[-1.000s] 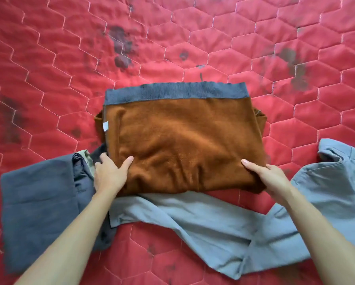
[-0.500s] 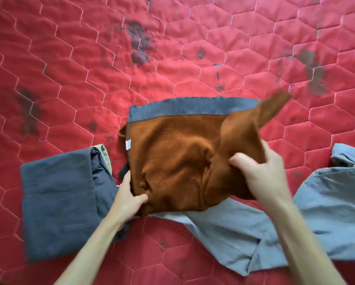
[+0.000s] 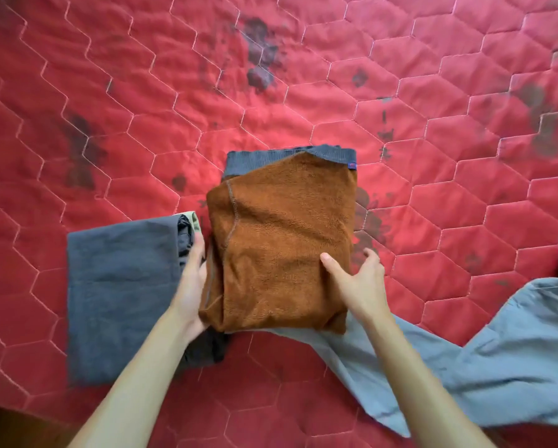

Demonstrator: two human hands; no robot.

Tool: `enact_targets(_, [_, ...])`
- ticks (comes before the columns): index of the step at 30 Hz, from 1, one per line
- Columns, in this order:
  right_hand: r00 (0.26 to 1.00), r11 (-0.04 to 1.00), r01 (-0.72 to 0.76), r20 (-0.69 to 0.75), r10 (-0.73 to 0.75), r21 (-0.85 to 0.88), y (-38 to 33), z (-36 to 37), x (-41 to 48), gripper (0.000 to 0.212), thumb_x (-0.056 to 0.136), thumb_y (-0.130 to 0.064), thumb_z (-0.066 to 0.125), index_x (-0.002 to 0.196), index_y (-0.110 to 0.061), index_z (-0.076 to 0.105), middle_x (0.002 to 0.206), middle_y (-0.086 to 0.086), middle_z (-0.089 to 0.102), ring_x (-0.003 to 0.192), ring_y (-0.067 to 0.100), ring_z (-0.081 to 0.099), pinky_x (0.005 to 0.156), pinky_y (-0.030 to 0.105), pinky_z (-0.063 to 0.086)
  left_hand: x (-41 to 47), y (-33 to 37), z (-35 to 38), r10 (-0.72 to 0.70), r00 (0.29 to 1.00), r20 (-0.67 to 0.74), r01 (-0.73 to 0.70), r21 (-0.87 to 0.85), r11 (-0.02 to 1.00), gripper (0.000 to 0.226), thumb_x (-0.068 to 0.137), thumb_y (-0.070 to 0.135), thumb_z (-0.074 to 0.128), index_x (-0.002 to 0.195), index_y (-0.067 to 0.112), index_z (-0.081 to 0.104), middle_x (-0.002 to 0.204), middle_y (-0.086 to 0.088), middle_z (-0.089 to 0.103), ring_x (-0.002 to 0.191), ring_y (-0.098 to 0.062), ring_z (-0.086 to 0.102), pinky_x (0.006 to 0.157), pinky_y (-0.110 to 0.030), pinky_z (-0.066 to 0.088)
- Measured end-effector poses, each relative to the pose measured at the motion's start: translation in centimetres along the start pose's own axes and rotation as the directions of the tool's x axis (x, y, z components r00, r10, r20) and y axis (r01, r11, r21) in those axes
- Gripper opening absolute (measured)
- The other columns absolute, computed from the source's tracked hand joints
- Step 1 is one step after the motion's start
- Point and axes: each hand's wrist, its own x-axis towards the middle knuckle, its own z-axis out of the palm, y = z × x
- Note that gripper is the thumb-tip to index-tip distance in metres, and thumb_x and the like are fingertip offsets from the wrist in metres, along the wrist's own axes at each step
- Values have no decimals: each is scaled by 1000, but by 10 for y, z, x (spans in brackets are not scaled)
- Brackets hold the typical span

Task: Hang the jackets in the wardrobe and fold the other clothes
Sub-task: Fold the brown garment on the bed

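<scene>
Brown fleece garment (image 3: 287, 240) folded into a compact block, lying flat between both hands, seam line running down its left part. Grey ribbed hem band (image 3: 264, 156) at the edge farthest from the hands, with a small red-blue tag (image 3: 352, 165) at the band's right end. Left hand (image 3: 192, 286) flat against the block's left side, fingers straight and together, pointing away from the person, palm on the folded edge. Right hand (image 3: 355, 282) at the block's near-right corner, thumb on top of the fleece, fingers spread, tips past the right edge over the bedding; no pinch visible. Just outside the left hand, touching its back: dark grey folded garment (image 3: 119, 292), a pale green bit of cloth (image 3: 195, 219) showing at its far corner near the fingertips. Under the block's near edge and running out past the right wrist: light grey-blue garment (image 3: 497, 350), spread loose, unfolded. Everything lies on a red quilted cover (image 3: 142, 92) with hexagon stitching and dark stains, one patch just beyond the right fingertips.
</scene>
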Motion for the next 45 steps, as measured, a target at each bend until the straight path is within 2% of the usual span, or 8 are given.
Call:
enact_targets(4, [948,925,-201,303,100,323,12,-8,15,118,50,-65,88,145,-17,36,130,-3,61,115,13,63,106,38,47,13,5,3,-31,995,-94,73,493,867,107,54,55,93,142,24,41,129,3,65,112,-18,68,102,-42,53])
enact_targets(9, [910,848,-129,401,-106,515,-24,-10,-14,56,73,-27,81,124,-17,61,112,4,75,104,22,71,99,44,53,-3,33,-5,-145,989,-5,137,368,920,79,65,28,91,134,15,56,115,-9,75,97,-23,75,78,-35,60])
enact_targets(17, [753,776,49,488,-442,628,-96,24,-133,57,68,-20,78,123,-16,62,116,4,73,110,22,68,91,39,54,-158,94,-85,322,945,-60,-279,371,886,61,59,22,87,117,16,69,114,-9,75,100,-24,74,76,-28,62])
enact_targets(24, [737,943,116,610,-292,312,-56,119,-159,46,78,-23,83,118,-27,61,108,-10,74,101,4,69,83,20,54,-177,29,-193,201,936,-290,-49,459,887,111,34,65,94,130,21,60,118,-1,75,105,-17,73,80,-26,60])
enact_targets(29, [927,956,233,339,-162,-180,-21,157,-146,76,77,-32,78,140,-14,40,126,4,53,122,21,51,104,33,41,-113,-25,-221,343,823,-453,56,665,745,97,82,49,75,156,18,21,158,-5,38,141,-19,40,119,-38,31])
enact_targets(35, [540,452,805,160,-826,-385,-79,198,-163,69,87,-18,54,152,-13,32,164,12,16,152,27,16,119,39,17,-81,-5,-177,933,346,-99,-38,992,119,61,103,33,41,159,13,24,166,-20,11,154,-34,14,124,-47,14])
enact_targets(39, [410,97,838,502,-761,-536,-79,236,-128,62,95,-34,47,152,-12,35,164,11,19,152,26,15,121,47,20,-41,-1,-194,797,590,130,37,982,-187,54,104,37,31,156,27,33,167,-10,18,155,-30,15,119,-60,19])
enact_targets(45, [442,66,817,549,-709,-573,-84,217,-90,72,97,-56,28,156,-15,25,166,4,13,154,18,8,124,43,12,-35,-1,-228,771,636,16,15,999,-33,61,101,49,32,159,35,19,169,-3,7,156,-21,5,121,-56,19])
